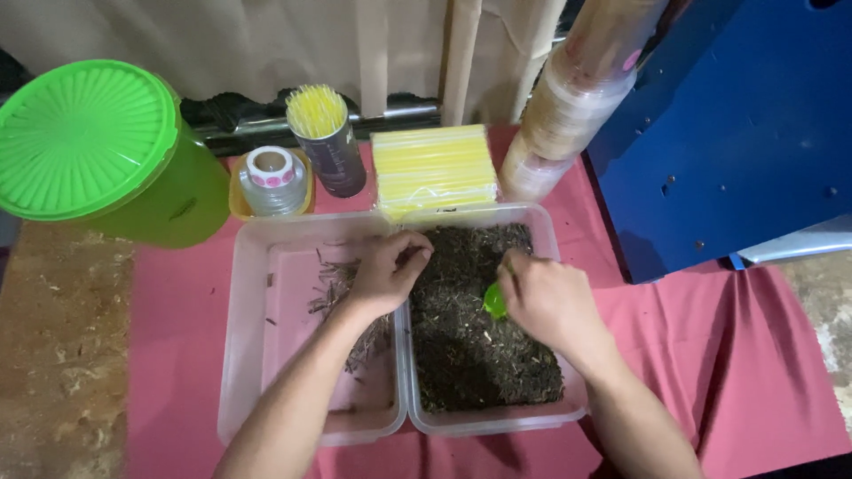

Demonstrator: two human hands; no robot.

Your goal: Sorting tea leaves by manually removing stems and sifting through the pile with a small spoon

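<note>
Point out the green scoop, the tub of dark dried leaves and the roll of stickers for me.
green scoop (pixel 493 302), head view, its bowl beside the right hand.
tub of dark dried leaves (pixel 543 232), head view, far right rim.
roll of stickers (pixel 269 167), head view, top face.

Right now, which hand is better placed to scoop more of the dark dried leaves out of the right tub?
Probably the right hand: it holds the small green scoop over the dark dried leaves. The left hand sits at the tubs' shared edge, holding no scoop.
</note>
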